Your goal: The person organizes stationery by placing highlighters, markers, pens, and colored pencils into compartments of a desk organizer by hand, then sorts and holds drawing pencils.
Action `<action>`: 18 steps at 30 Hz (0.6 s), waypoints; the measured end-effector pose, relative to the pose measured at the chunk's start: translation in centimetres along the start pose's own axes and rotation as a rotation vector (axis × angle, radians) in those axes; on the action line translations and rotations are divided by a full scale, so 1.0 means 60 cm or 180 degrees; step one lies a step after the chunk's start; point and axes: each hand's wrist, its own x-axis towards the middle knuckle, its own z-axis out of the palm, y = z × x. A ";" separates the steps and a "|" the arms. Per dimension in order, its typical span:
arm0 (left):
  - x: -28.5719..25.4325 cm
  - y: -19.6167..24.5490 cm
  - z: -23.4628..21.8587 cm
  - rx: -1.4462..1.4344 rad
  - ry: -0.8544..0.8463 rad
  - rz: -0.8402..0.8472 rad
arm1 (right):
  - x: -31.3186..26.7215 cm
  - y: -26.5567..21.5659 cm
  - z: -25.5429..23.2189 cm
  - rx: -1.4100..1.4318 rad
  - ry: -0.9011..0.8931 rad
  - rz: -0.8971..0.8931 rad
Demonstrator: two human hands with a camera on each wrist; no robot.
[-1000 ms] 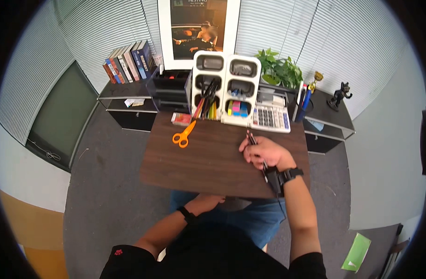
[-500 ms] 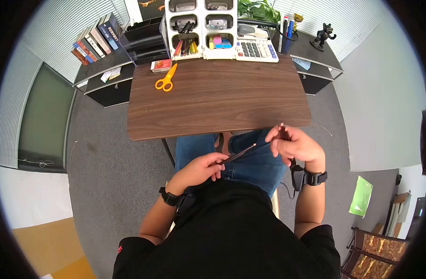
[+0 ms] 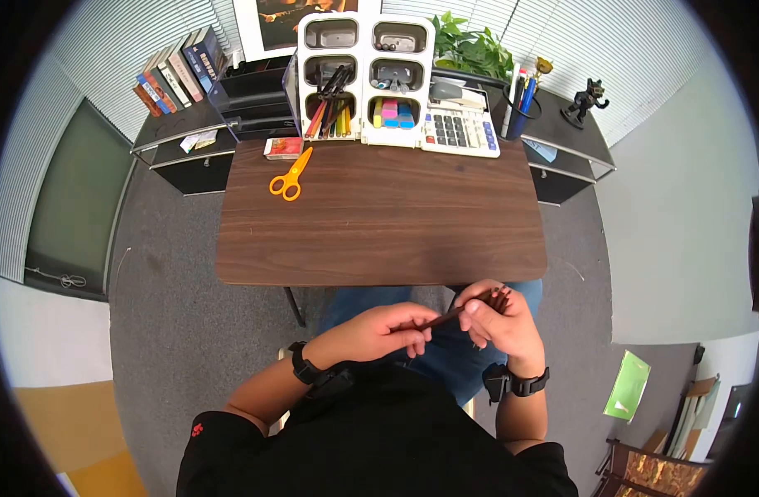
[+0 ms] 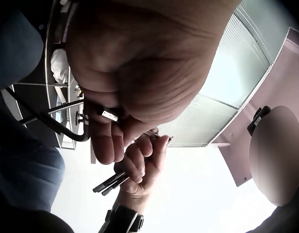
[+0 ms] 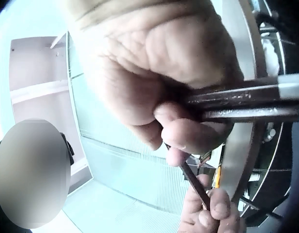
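Over the lap, just off the table's near edge, my left hand (image 3: 387, 330) pinches one end of a dark brown pencil (image 3: 442, 319). The pencil's other end reaches the thumb and fingers of my right hand (image 3: 508, 327). Several more dark pencils (image 5: 237, 94) are gripped in the right palm; their pale-banded ends stick out in the right wrist view. In the left wrist view a pale pencil end (image 4: 109, 115) shows under the left palm, and beyond it the right hand (image 4: 142, 162) holds its bunch.
On the wooden table (image 3: 396, 224) lie orange scissors (image 3: 290, 176) and a small red box (image 3: 283, 148). Behind them stand a white organizer (image 3: 364, 91) with coloured pencils and erasers, a calculator (image 3: 458, 132) and a dark pen holder (image 3: 516, 120). A black tray unit (image 3: 259, 103) is at the left.
My right hand came back from over the table to the lap with the pencils. The left hand rose from below the edge holding one pencil, and the two hands have drawn together.
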 end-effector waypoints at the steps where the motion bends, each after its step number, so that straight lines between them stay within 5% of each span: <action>1: 0.008 -0.003 -0.004 0.0004 0.0035 0.0035 | 0.000 -0.006 -0.007 0.0100 0.0113 -0.0088; 3: 0.027 -0.015 -0.016 0.0929 -0.0568 0.0507 | 0.005 -0.023 -0.024 0.0159 0.0178 -0.0179; 5: 0.029 -0.027 -0.022 0.0847 -0.0488 0.0268 | 0.009 -0.045 -0.044 0.0491 0.0287 -0.0476; 10: 0.015 -0.077 -0.043 0.2861 0.0565 -0.0661 | -0.019 -0.068 -0.085 0.0394 0.0668 -0.0618; 14: 0.013 -0.115 -0.056 0.2843 0.0900 -0.0383 | -0.058 -0.057 -0.099 0.0380 0.0751 -0.0605; 18: 0.032 -0.115 -0.062 0.3407 0.1221 -0.0716 | -0.067 -0.070 -0.106 0.0289 0.0839 -0.0610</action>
